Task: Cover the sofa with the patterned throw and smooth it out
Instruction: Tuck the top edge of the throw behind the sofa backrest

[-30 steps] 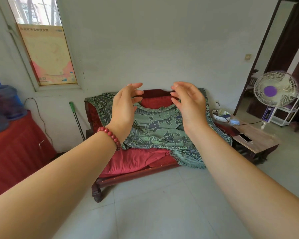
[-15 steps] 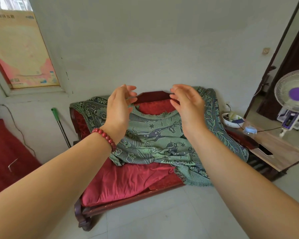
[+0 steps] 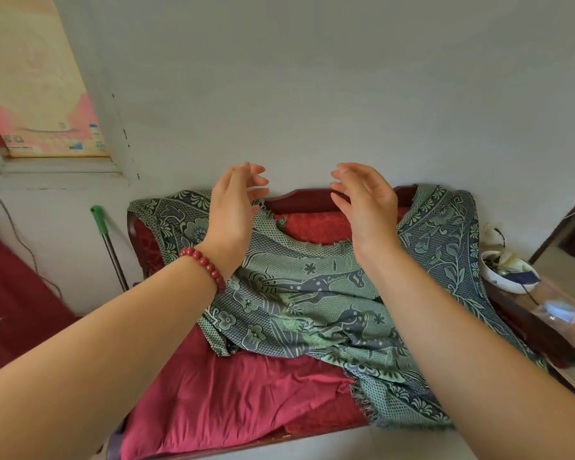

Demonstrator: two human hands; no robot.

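A green and blue patterned throw point(image 3: 312, 303) lies rumpled over a wooden sofa point(image 3: 307, 197) with red cushions. It hangs over the backrest at both ends but sags in the middle, and the red seat point(image 3: 233, 393) at the front left is bare. My left hand point(image 3: 234, 210), with a red bead bracelet on the wrist, and my right hand point(image 3: 367, 207) are held up in front of the backrest, fingers curled and apart, holding nothing. I cannot tell if they touch the throw's top edge.
A green-handled stick point(image 3: 105, 240) leans on the wall left of the sofa. A red-covered surface point(image 3: 10, 293) is at far left. A wooden side table point(image 3: 545, 327) with a white bowl point(image 3: 507, 270) stands at the right.
I have come closer to the sofa, which now fills more of the view. Both hands stay raised and empty and have spread slightly further apart.
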